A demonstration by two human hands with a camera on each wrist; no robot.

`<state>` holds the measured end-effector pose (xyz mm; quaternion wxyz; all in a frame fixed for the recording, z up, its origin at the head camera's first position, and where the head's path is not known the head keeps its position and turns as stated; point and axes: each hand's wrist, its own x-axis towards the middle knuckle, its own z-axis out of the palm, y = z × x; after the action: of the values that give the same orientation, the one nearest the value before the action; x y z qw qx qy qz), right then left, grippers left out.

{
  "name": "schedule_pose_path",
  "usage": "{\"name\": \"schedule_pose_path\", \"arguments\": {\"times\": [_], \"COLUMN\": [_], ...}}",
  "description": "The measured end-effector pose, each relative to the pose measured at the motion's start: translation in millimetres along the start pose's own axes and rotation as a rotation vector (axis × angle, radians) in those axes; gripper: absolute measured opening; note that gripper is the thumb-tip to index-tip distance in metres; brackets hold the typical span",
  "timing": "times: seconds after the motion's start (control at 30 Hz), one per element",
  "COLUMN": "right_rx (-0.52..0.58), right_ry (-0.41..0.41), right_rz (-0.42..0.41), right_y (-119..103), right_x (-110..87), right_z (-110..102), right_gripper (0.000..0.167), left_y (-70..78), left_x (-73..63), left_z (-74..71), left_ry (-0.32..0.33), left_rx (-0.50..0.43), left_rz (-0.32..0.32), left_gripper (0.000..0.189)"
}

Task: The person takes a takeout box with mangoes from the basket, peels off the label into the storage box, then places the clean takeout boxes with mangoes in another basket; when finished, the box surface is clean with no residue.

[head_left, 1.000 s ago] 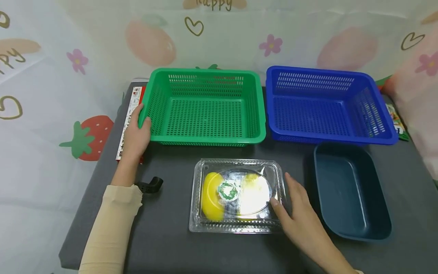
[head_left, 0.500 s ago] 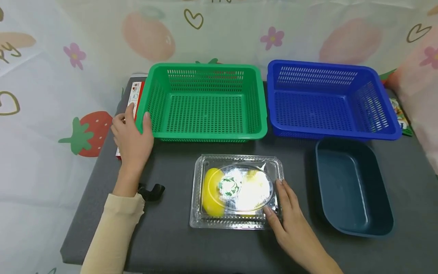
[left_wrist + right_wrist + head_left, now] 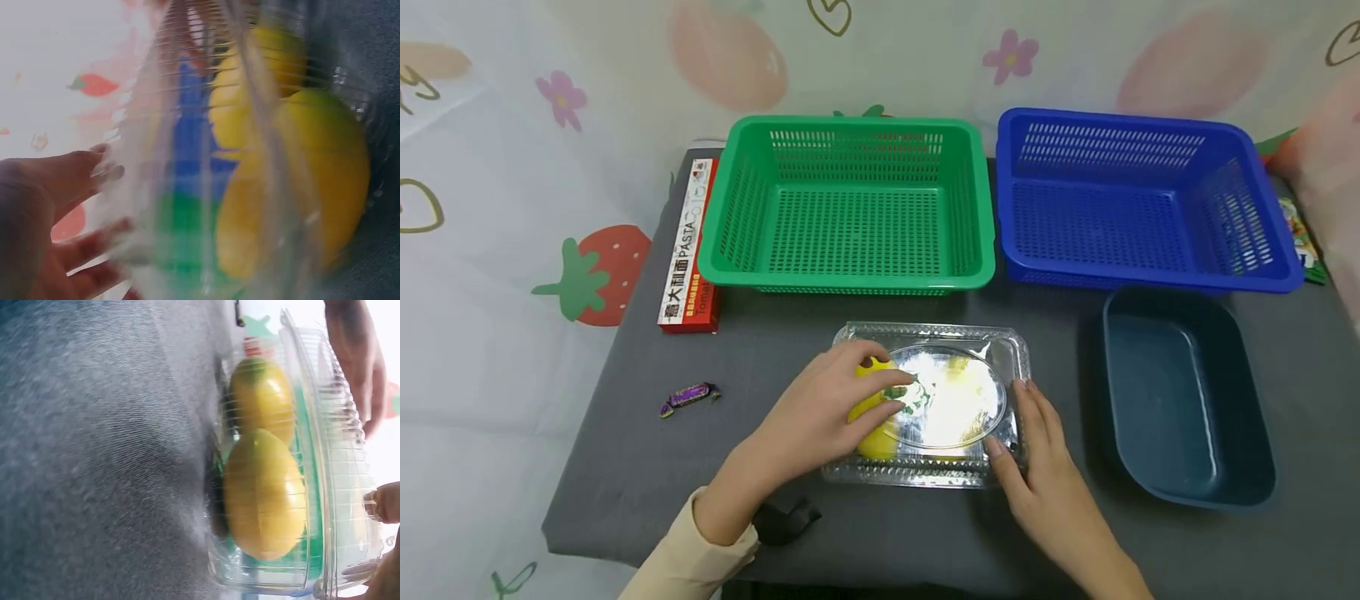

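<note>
A clear plastic clamshell container (image 3: 925,479) lies closed on the table, with yellow mango-like fruits (image 3: 265,494) inside and a green-and-white label on its lid. My left hand (image 3: 820,408) is above the container's left part, its fingers bent and apart; whether they touch the lid is unclear, and the left wrist view is blurred. At the container's right side, my right hand (image 3: 1048,479) rests its thumb and fingers on the lid and edge. A black strap (image 3: 786,521) is at the left wrist.
Behind the container stand a green basket (image 3: 850,279) and a blue basket (image 3: 1150,279). To its right is a dark teal bin (image 3: 1187,492). On the left are a red pasta box (image 3: 688,258) and a purple wrapped candy (image 3: 691,396). A green packet (image 3: 1303,242) sits beyond the blue basket.
My left hand has left the green basket's left rim and moved right and nearer, over the container, uncovering the pasta box and candy. The right hand has settled onto the container's right side.
</note>
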<state>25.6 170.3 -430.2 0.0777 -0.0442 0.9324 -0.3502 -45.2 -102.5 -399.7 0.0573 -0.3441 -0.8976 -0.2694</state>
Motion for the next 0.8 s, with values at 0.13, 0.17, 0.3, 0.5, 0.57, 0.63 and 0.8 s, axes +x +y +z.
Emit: {"name": "schedule_pose_path", "arguments": {"times": [0.13, 0.17, 0.3, 0.5, 0.57, 0.63, 0.8], "right_rx": [0.004, 0.004, 0.001, -0.003, -0.006, -0.007, -0.007], "right_ry": [0.011, 0.013, 0.017, 0.032, 0.037, 0.039, 0.042], "right_rz": [-0.001, -0.001, 0.009, 0.029, 0.029, 0.028, 0.022], "right_y": [-1.2, -1.3, -1.5, -1.6, -1.3, -1.2, -1.1], "right_x": [1.7, 1.6, 0.4, 0.5, 0.2, -0.1, 0.5], "right_z": [-0.3, -0.2, 0.4, 0.3, 0.4, 1.0, 3.2], "right_gripper": [0.073, 0.073, 0.072, 0.071, 0.070, 0.070, 0.070], "left_y": [5.6, 6.3, 8.8, 8.2, 7.5, 7.0, 6.4], "left_x": [10.1, 11.8, 19.4, 37.2, 41.6, 43.8, 44.9], "left_z": [6.4, 7.2, 7.8, 5.9, 6.6, 7.5, 9.8], "left_ry": [-0.086, -0.097, -0.152, -0.234, -0.256, -0.274, -0.287], "left_rx": [0.065, 0.076, 0.109, 0.111, 0.087, 0.069, 0.058], "left_rz": [0.016, 0.024, 0.064, 0.093, 0.093, 0.088, 0.056], "left_gripper": [0.026, 0.026, 0.025, 0.020, 0.020, 0.020, 0.020]}}
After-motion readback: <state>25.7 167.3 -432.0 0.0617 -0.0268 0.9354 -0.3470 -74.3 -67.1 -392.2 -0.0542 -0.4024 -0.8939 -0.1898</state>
